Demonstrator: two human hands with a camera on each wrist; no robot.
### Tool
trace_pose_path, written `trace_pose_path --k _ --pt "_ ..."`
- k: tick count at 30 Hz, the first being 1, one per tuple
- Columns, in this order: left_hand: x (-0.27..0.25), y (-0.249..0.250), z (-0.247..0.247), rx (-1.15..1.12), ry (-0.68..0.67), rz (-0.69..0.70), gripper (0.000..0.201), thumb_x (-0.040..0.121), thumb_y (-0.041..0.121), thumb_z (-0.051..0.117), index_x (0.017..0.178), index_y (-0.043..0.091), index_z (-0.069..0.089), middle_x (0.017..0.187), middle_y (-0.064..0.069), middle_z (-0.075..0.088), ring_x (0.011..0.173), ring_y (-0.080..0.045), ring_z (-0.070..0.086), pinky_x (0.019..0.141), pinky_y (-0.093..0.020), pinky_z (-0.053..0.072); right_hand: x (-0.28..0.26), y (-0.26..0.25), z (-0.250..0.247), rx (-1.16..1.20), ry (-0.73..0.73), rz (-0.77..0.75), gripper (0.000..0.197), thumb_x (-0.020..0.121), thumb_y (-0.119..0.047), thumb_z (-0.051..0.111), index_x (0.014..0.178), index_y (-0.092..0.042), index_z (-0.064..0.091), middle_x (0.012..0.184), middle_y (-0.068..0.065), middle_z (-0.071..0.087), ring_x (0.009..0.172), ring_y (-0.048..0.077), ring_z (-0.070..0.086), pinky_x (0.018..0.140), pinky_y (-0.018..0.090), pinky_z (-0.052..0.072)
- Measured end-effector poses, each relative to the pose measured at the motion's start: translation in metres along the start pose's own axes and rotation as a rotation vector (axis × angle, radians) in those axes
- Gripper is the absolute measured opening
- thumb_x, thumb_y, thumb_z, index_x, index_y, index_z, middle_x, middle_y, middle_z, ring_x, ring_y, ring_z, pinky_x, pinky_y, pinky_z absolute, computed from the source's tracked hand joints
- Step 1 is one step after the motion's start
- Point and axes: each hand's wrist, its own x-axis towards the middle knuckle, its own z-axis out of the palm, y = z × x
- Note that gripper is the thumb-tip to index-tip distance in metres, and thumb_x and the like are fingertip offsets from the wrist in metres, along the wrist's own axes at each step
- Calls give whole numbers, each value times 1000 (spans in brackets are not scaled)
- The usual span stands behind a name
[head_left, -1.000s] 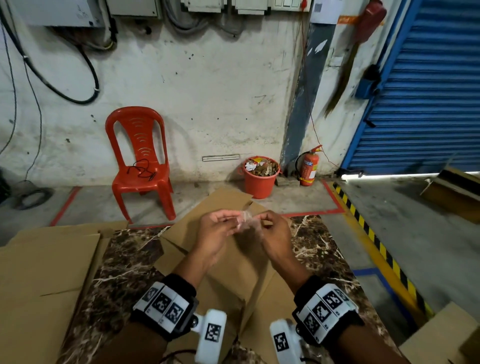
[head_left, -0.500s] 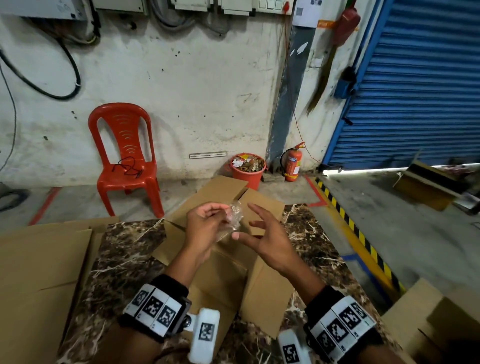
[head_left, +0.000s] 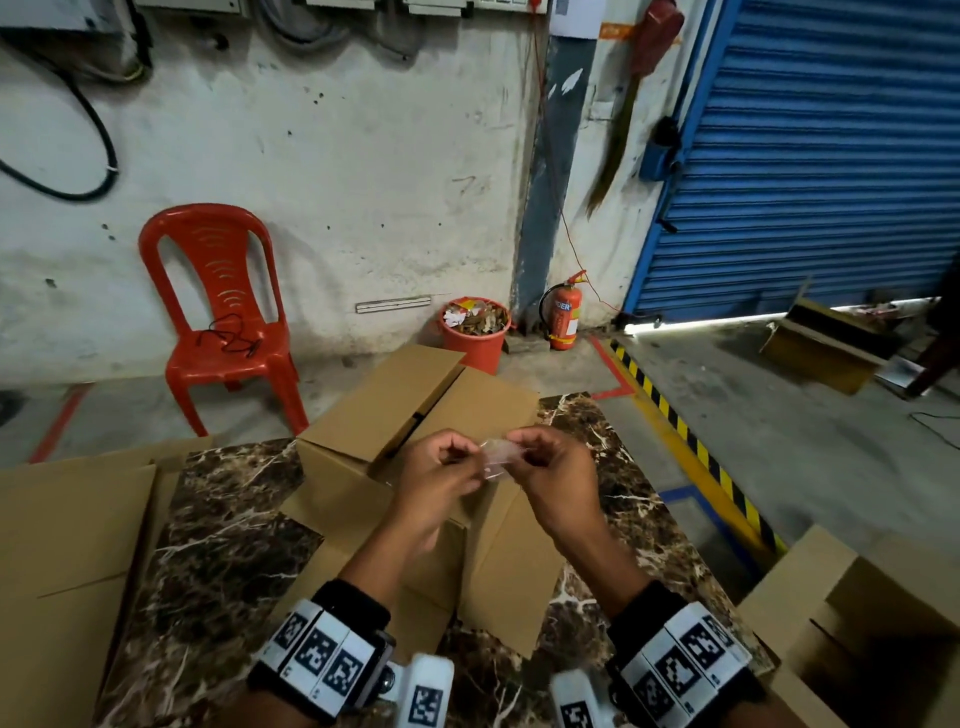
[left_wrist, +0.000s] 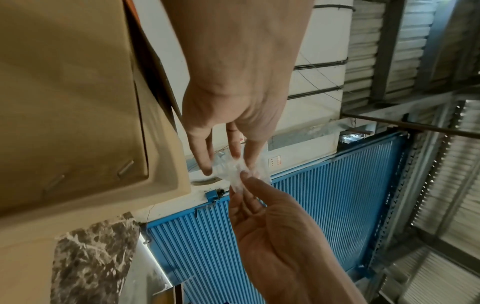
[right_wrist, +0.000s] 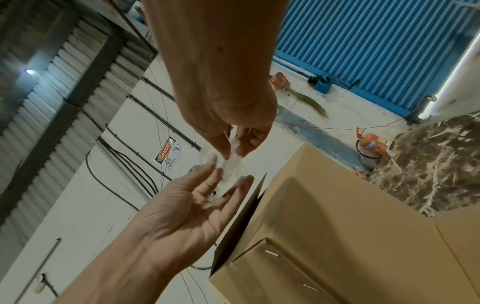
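A small crumpled piece of clear plastic hangs between my two hands above an open cardboard box on a brown marble table. My left hand pinches its left end with thumb and fingertips. My right hand pinches the right end. In the left wrist view the clear plastic sits between the left hand from below and the right hand from above. The right wrist view shows the plastic at the fingertips of the right hand, with the left hand pinching it from above.
Flat cardboard sheets cover the table's left side. Another open box stands at lower right. On the floor beyond are a red chair, a red bucket of scraps, a fire extinguisher and a blue shutter.
Half a second ago my right hand had let go and was spread open while the left kept the plastic. Now the right hand pinches the plastic again.
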Motion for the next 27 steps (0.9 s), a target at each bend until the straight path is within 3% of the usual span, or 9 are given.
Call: trace_pose_path --k 5,10,11,13,15,17,19,23,27 --pt "5 -3 14 3 165 3 13 78 1 76 82 5 64 85 -22 70 78 -29 66 73 -41 53 -3 -4 -18 97 -209 20 26 86 -10 74 111 -14 72 105 -5 73 93 10 69 80 31 58" --pt "-2 0 27 -84 48 -18 45 81 -6 70 119 3 46 105 -18 69 93 -26 70 78 -34 60 6 12 -32 154 -102 84 9 91 -3 65 92 -8 72 84 3 74 71 7 66 60 24 55" --pt "-2 -1 26 10 37 29 42 84 -2 69 120 7 49 109 -13 70 97 -21 69 81 -30 58 8 18 -35 169 -70 109 9 91 -2 65 91 -6 72 84 5 74 70 9 66 58 24 54" --pt "2 -12 17 473 108 205 34 87 12 68 118 19 57 121 2 65 111 -10 61 91 -24 50 11 30 -40 177 11 162 8 90 -2 66 89 -8 72 83 5 74 73 14 68 59 26 54" --pt "5 -30 9 915 123 348 40 88 28 62 126 21 56 134 3 55 127 -13 47 103 -30 41 15 44 -45 177 60 215 10 87 -3 69 87 -13 72 83 2 74 77 19 69 66 34 58" --pt "3 -55 5 1120 62 339 48 91 39 49 133 15 53 145 -5 47 137 -22 37 110 -42 37 15 54 -47 175 66 241 14 84 -4 72 84 -18 72 83 1 74 79 21 70 77 43 60" --pt "-2 -73 5 1245 70 350 50 95 41 39 132 12 55 147 -9 45 140 -27 35 111 -45 36 12 59 -45 142 57 254 16 82 -6 73 82 -22 72 84 -1 74 82 20 70 82 46 59" --pt "-8 -78 6 1305 113 392 47 96 38 38 130 12 56 145 -11 47 139 -29 37 110 -44 35 -3 66 -41 69 89 281 20 81 -4 71 79 -24 71 81 -4 73 78 17 70 80 45 58" --pt "-3 -71 12 1297 90 415 38 89 21 56 124 8 59 137 -12 51 132 -34 43 106 -50 40 -22 72 -44 18 151 286 14 83 -9 71 81 -23 72 82 -7 73 79 12 69 81 43 58"
